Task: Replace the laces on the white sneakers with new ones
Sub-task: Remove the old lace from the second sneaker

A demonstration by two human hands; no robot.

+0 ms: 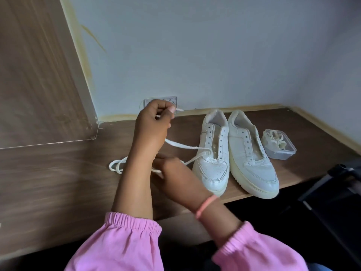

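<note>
Two white sneakers stand side by side on the wooden desk (58, 173), toes toward me. The left sneaker (213, 167) has a white lace (183, 146) threaded through its lowest eyelets; the right sneaker (252, 159) has bare eyelets. My left hand (154, 122) is raised near the wall and pinches one end of the lace, drawn taut from the shoe. Lower down, just left of the toe, my right hand (173, 171) holds the other strand. A slack loop of lace (117, 167) lies on the desk behind my left forearm.
A small clear plastic box (281, 151) holding coiled laces sits right of the sneakers. A wall socket (172, 99) is behind my left hand. A wooden panel (39, 75) rises at the left. A black frame (332, 182) stands off the desk's right edge.
</note>
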